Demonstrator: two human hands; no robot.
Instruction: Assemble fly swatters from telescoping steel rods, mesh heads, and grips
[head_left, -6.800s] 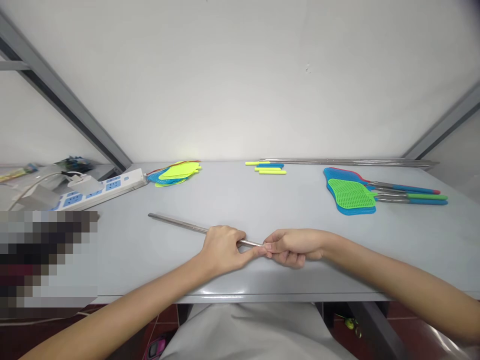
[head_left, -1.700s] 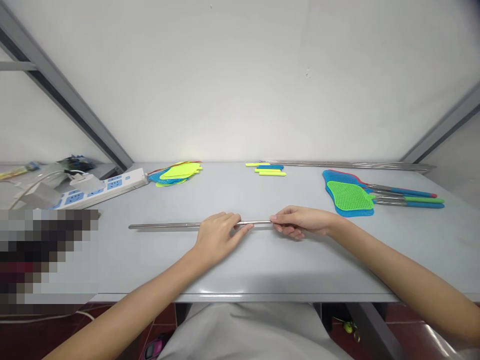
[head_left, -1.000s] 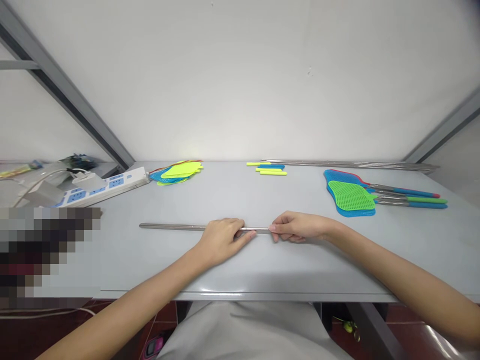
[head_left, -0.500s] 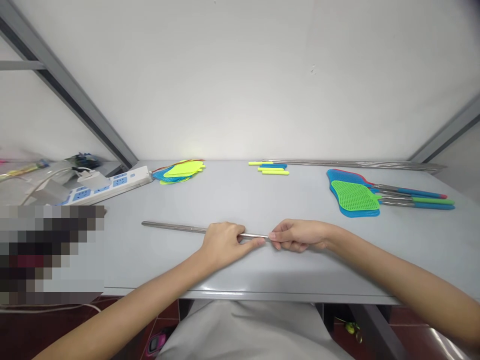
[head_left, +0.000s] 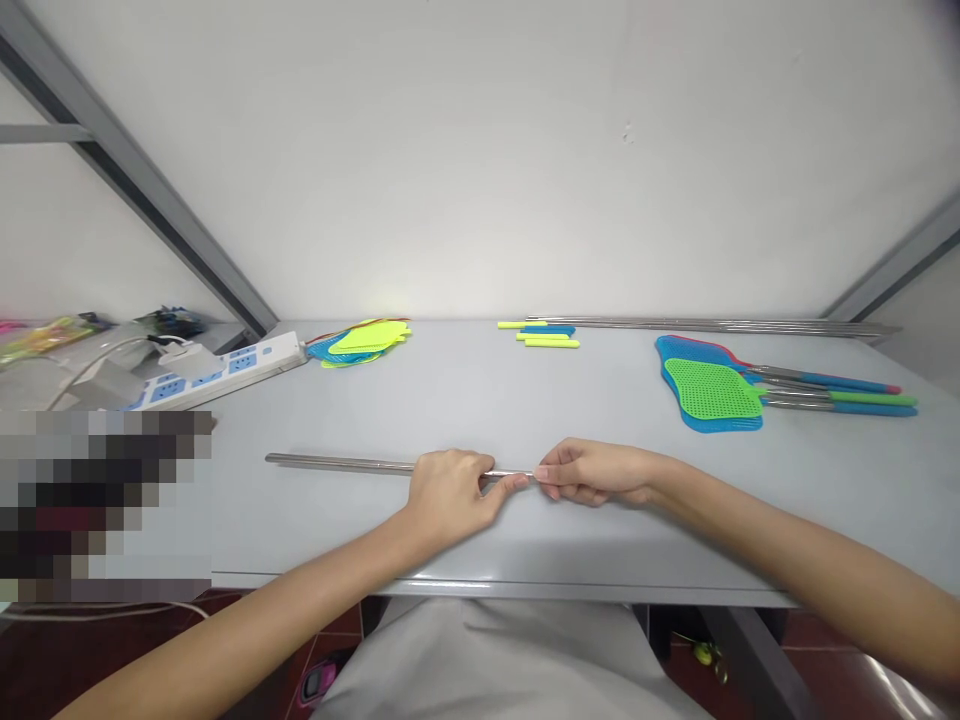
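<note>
A thin metal telescopic rod lies crosswise near the front of the grey table. My left hand is wrapped over its middle, thumb stretched along the rod toward the right. The rod's narrower right end is pinched between the thumb and fingers of my right hand; its very tip is hidden there. Fly swatters with blue and green mesh heads and metal shafts lie to the right. Loose swatter heads in yellow and blue are piled at the back left. Yellow and blue handle sleeves lie at the back middle.
A bundle of metal rods lies along the wall at the back right. On the left, a white power strip with plugs and cables rests on the table. A pixelated patch covers the lower left. Grey frame posts stand at both sides.
The rod's left end has shifted farther left and slightly toward me. Both hands keep their grip in nearly the same places. The view has moved a little.
</note>
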